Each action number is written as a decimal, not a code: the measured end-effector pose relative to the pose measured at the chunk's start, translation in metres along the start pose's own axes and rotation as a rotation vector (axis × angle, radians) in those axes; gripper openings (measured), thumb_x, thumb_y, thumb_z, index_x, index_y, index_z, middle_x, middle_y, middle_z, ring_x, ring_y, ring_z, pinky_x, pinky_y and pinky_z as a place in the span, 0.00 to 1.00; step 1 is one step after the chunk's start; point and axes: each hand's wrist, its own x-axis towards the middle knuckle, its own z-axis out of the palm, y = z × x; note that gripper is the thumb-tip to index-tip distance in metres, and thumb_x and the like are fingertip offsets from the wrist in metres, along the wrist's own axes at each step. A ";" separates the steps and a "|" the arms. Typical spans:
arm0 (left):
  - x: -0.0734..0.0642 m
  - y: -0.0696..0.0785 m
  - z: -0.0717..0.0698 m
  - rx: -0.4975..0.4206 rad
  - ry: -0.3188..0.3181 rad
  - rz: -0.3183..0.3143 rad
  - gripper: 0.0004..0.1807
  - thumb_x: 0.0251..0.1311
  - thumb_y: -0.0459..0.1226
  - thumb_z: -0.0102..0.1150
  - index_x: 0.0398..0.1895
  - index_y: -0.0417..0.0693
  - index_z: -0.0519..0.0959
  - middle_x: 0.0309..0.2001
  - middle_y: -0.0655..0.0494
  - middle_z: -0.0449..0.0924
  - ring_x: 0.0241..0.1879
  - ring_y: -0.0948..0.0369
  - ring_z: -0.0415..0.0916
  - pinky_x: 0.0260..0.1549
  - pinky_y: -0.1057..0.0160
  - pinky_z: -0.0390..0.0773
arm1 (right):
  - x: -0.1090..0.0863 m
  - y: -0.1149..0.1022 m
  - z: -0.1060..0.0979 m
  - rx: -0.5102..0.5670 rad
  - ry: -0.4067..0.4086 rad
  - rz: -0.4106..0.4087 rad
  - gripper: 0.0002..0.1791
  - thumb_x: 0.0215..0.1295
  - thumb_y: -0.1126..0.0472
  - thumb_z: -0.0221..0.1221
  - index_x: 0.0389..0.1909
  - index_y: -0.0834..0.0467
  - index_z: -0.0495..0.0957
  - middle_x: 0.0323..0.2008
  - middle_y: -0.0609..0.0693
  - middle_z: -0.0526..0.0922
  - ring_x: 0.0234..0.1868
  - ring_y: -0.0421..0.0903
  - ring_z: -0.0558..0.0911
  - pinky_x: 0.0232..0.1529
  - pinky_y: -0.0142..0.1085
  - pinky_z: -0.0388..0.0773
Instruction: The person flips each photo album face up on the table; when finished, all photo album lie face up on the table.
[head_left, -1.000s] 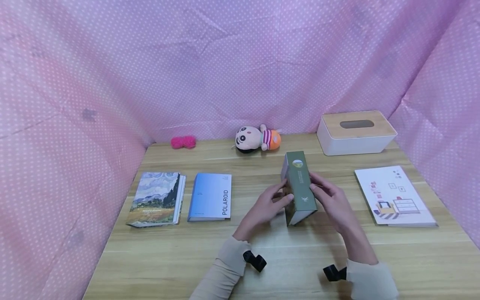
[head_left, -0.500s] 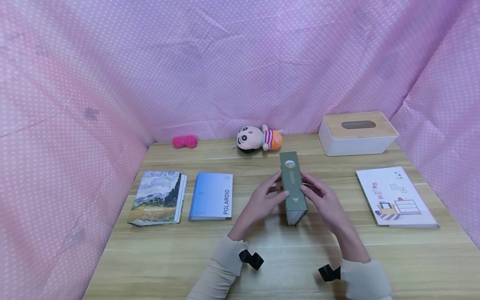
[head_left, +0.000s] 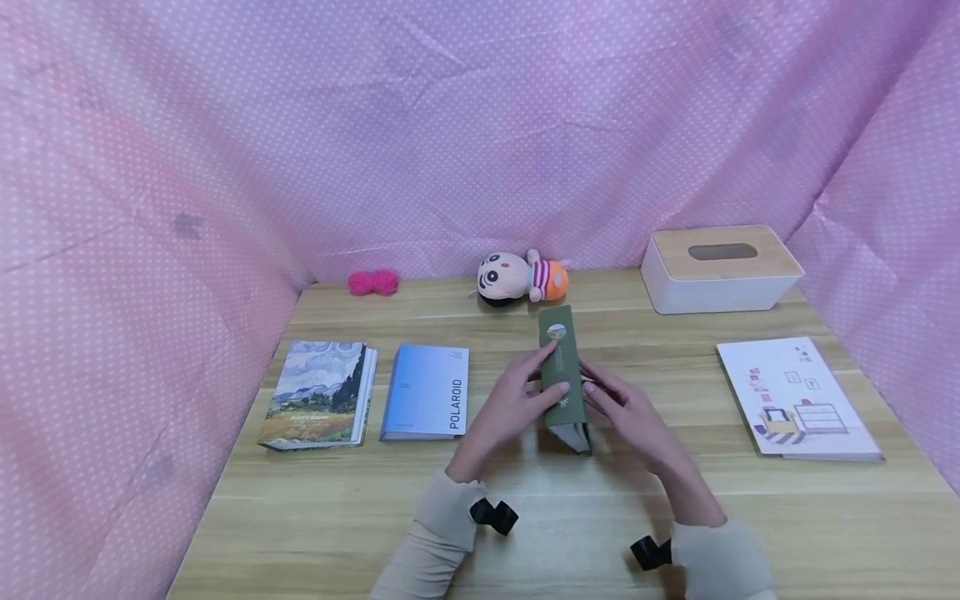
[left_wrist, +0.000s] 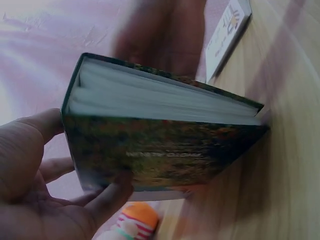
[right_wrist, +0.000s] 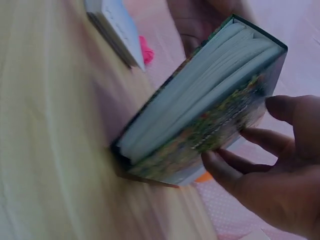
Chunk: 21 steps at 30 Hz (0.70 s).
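A thick photo album (head_left: 562, 367) with a green spine stands on its fore-edge on the table, spine up and leaning to the left. Both wrist views show its painted covers and white page block (left_wrist: 165, 95). My left hand (head_left: 510, 404) holds it from the left, with thumb and forefinger on the spine in the head view. From the right, my right hand (head_left: 630, 417) holds the other cover; its fingertips (right_wrist: 212, 159) touch the cover and the thumb lies near the spine edge. In the head view, the album partly hides the right fingertips.
On the left lie a landscape-cover photo album (head_left: 315, 392) and a blue POLAROID album (head_left: 425, 392). A white illustrated album (head_left: 798, 400) is at the right. Along the back are a pink bundle (head_left: 372, 282), a plush doll (head_left: 521, 277) and a tissue box (head_left: 720, 271). Pink curtains surround the wooden table.
Both hands have moved left with the album, which has turned from showing its left side to leaning left. The left forefinger has come up onto the spine.
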 end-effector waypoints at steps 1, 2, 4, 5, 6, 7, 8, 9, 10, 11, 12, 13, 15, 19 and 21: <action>-0.001 0.000 -0.002 0.012 -0.001 -0.004 0.36 0.62 0.56 0.56 0.72 0.72 0.55 0.68 0.48 0.61 0.60 0.51 0.71 0.52 0.61 0.78 | 0.001 0.001 0.002 -0.020 -0.003 0.003 0.30 0.73 0.48 0.48 0.73 0.53 0.57 0.71 0.56 0.62 0.68 0.53 0.65 0.65 0.46 0.67; -0.001 -0.001 -0.003 0.025 -0.002 -0.012 0.36 0.62 0.56 0.56 0.72 0.73 0.55 0.68 0.47 0.61 0.60 0.50 0.71 0.51 0.60 0.78 | 0.001 0.003 0.004 -0.047 -0.003 0.005 0.30 0.73 0.48 0.48 0.72 0.52 0.58 0.70 0.57 0.63 0.68 0.54 0.66 0.64 0.49 0.67; -0.002 -0.002 -0.007 0.054 -0.005 -0.035 0.37 0.61 0.58 0.56 0.72 0.74 0.55 0.68 0.45 0.60 0.59 0.50 0.72 0.51 0.58 0.79 | 0.003 0.005 0.008 -0.086 0.001 0.012 0.31 0.72 0.47 0.50 0.72 0.51 0.59 0.68 0.59 0.65 0.67 0.56 0.67 0.64 0.53 0.67; -0.002 -0.002 -0.009 0.068 -0.007 -0.044 0.37 0.60 0.59 0.56 0.72 0.74 0.55 0.67 0.44 0.60 0.58 0.49 0.72 0.51 0.57 0.79 | 0.003 0.007 0.009 -0.106 0.005 0.020 0.31 0.72 0.47 0.50 0.72 0.51 0.59 0.68 0.59 0.65 0.67 0.57 0.66 0.63 0.54 0.67; -0.003 -0.003 -0.011 0.080 -0.010 -0.052 0.38 0.60 0.59 0.56 0.72 0.74 0.55 0.68 0.43 0.60 0.58 0.49 0.72 0.51 0.56 0.79 | 0.003 0.008 0.010 -0.113 0.003 0.034 0.31 0.71 0.46 0.50 0.72 0.50 0.59 0.69 0.60 0.64 0.67 0.59 0.66 0.63 0.55 0.66; -0.003 -0.003 -0.012 0.090 -0.011 -0.058 0.38 0.60 0.60 0.56 0.72 0.73 0.55 0.68 0.42 0.60 0.58 0.49 0.71 0.52 0.54 0.78 | 0.004 0.009 0.011 -0.123 0.003 0.046 0.32 0.71 0.46 0.51 0.72 0.50 0.59 0.69 0.60 0.63 0.68 0.60 0.65 0.63 0.55 0.66; -0.003 -0.003 -0.014 0.098 -0.014 -0.065 0.38 0.59 0.60 0.56 0.72 0.73 0.55 0.68 0.42 0.59 0.58 0.48 0.71 0.52 0.53 0.78 | 0.004 0.011 0.012 -0.132 0.001 0.058 0.32 0.71 0.46 0.51 0.72 0.50 0.59 0.69 0.61 0.62 0.68 0.61 0.64 0.64 0.56 0.66; -0.004 -0.004 -0.016 0.107 -0.015 -0.068 0.38 0.59 0.60 0.55 0.73 0.72 0.55 0.68 0.42 0.59 0.58 0.48 0.71 0.53 0.52 0.77 | 0.004 0.012 0.012 -0.134 -0.002 0.070 0.33 0.70 0.46 0.51 0.72 0.51 0.58 0.70 0.61 0.61 0.68 0.62 0.63 0.64 0.56 0.65; -0.004 -0.005 -0.017 0.115 -0.015 -0.069 0.38 0.59 0.60 0.55 0.73 0.71 0.55 0.68 0.41 0.59 0.58 0.48 0.71 0.54 0.51 0.76 | 0.005 0.013 0.012 -0.141 -0.004 0.079 0.33 0.70 0.46 0.52 0.72 0.52 0.58 0.70 0.62 0.60 0.69 0.62 0.63 0.64 0.56 0.65; -0.005 -0.006 -0.019 0.118 -0.018 -0.071 0.39 0.60 0.60 0.56 0.73 0.71 0.55 0.69 0.42 0.59 0.59 0.48 0.71 0.54 0.51 0.76 | 0.005 0.015 0.013 -0.148 -0.006 0.087 0.34 0.70 0.46 0.52 0.73 0.53 0.57 0.71 0.63 0.58 0.69 0.63 0.62 0.65 0.57 0.64; -0.005 -0.007 -0.020 0.123 -0.020 -0.074 0.39 0.60 0.60 0.56 0.73 0.70 0.55 0.69 0.42 0.58 0.59 0.48 0.71 0.54 0.50 0.76 | 0.006 0.016 0.013 -0.152 -0.009 0.093 0.35 0.70 0.46 0.52 0.73 0.54 0.57 0.71 0.63 0.58 0.69 0.63 0.62 0.65 0.57 0.63; -0.005 -0.008 -0.022 0.121 -0.025 -0.075 0.39 0.60 0.59 0.56 0.73 0.69 0.55 0.70 0.43 0.58 0.59 0.48 0.71 0.54 0.51 0.76 | 0.006 0.017 0.013 -0.157 -0.011 0.095 0.35 0.69 0.46 0.53 0.73 0.55 0.57 0.71 0.64 0.57 0.69 0.64 0.62 0.65 0.56 0.63; -0.006 -0.010 -0.025 0.121 -0.034 -0.070 0.39 0.60 0.59 0.56 0.73 0.67 0.55 0.71 0.44 0.57 0.59 0.47 0.71 0.54 0.52 0.77 | 0.007 0.019 0.014 -0.166 -0.014 0.101 0.36 0.69 0.46 0.54 0.73 0.57 0.56 0.71 0.65 0.57 0.68 0.64 0.63 0.65 0.56 0.63; -0.008 -0.013 -0.031 0.113 -0.051 -0.058 0.39 0.61 0.56 0.57 0.74 0.63 0.55 0.72 0.47 0.57 0.58 0.48 0.73 0.52 0.55 0.78 | 0.010 0.022 0.015 -0.190 -0.016 0.106 0.38 0.68 0.45 0.55 0.73 0.58 0.56 0.71 0.64 0.57 0.68 0.64 0.64 0.66 0.55 0.63; -0.009 -0.013 -0.034 0.123 -0.053 -0.064 0.38 0.62 0.55 0.57 0.74 0.63 0.56 0.72 0.48 0.57 0.59 0.48 0.72 0.53 0.54 0.77 | 0.012 0.023 0.015 -0.198 -0.013 0.110 0.39 0.67 0.45 0.55 0.73 0.57 0.56 0.71 0.63 0.56 0.68 0.64 0.63 0.66 0.55 0.63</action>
